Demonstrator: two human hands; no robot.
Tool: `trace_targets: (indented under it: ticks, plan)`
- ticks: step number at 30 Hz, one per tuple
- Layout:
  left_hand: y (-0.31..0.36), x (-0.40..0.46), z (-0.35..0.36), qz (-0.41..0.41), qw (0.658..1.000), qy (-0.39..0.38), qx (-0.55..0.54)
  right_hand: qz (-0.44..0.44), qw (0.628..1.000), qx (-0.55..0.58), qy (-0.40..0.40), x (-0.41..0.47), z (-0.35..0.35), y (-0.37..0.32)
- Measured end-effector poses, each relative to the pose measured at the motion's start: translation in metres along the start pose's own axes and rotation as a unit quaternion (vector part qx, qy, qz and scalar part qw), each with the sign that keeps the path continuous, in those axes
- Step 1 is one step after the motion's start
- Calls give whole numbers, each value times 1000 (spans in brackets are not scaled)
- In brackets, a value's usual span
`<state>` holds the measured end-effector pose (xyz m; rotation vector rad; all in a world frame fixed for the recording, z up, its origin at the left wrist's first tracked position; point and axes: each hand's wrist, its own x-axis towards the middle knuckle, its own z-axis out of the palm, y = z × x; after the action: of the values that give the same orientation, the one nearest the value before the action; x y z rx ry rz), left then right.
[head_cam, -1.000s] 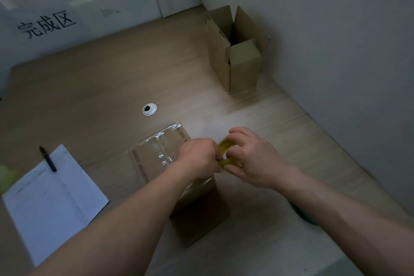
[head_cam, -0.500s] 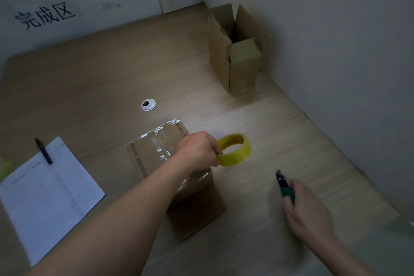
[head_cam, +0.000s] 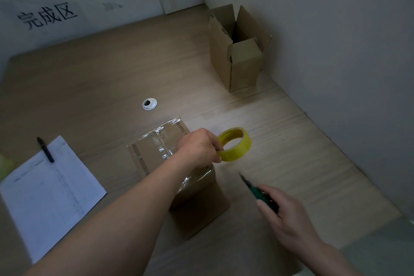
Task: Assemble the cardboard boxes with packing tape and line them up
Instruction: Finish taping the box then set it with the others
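On the wooden table, near its middle, a cardboard box is standing with its taped flaps facing up, clear tape glinting across the seam; the left hand is hovering over the box's right edge, its fingers curling around the near rim of a yellow roll of packing tape, which is hanging just beyond the box, above the table; the right hand is gripping a green-handled cutter (blurred, so whether a blade is out cannot be told), its dark tip pointing up and left toward the roll but remaining apart from it; a second cardboard box is standing upright well apart, in the far corner by the grey wall, its top flaps open; a sheet of paper is lying at the left of the table, with a black pen resting across its upper corner; a small round grommet is sitting in the tabletop beyond the taped box; black characters are showing on the white surface at the back.
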<state>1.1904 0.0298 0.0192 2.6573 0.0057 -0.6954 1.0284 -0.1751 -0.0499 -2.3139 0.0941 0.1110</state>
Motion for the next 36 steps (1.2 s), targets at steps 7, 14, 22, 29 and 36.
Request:
trace_targets:
  ticks: [7,14,22,29,36]
  plan:
    - [-2,1,1,6,1000,-7,-10,-11,988,150,-24,15,13,-37]
    - [-4,1,1,7,1000,-10,-14,-14,986,160,-54,22,21,-35]
    - [-6,2,1,7,1000,-13,-8,-31,995,54,-84,35,27,-28]
    - [-6,3,3,14,1000,-12,1,64,973,-214,-58,47,7,19]
    - [-3,2,3,13,1000,0,13,-194,959,-156,133,77,-11,-29]
